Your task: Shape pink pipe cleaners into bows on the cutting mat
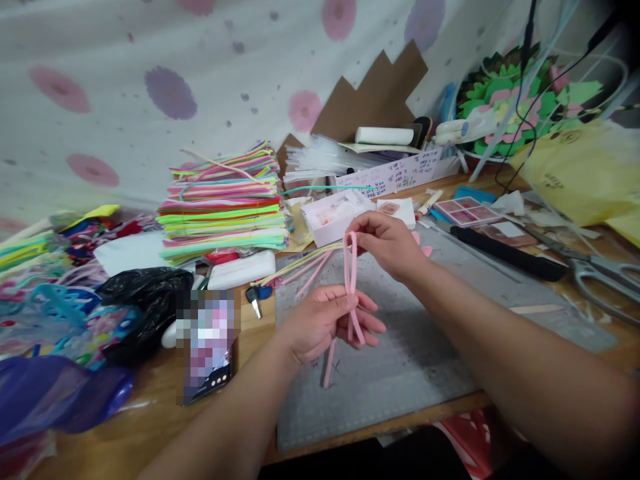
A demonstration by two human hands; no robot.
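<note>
A pink pipe cleaner (353,273) is bent into a long, narrow upright loop between my two hands. My left hand (327,320) pinches the loop's lower part between thumb and forefinger, with its other fingers spread apart. Two tails hang below that pinch, crossing the fingers. At the top of the loop, the fingertips of my right hand (387,241) close on the bend. Another pink strip (329,365) shows below my left hand, and whether it joins the loop I cannot tell. Beneath both hands lies a grey cutting mat (400,373).
Bundles of coloured pipe cleaners (225,207) are stacked at the back left. Loose yellow and pink stems (300,263) lie behind my left hand. A phone (210,347), a key (256,303) and a black plastic bag (150,300) sit leftward. Scissors (580,257) lie at right.
</note>
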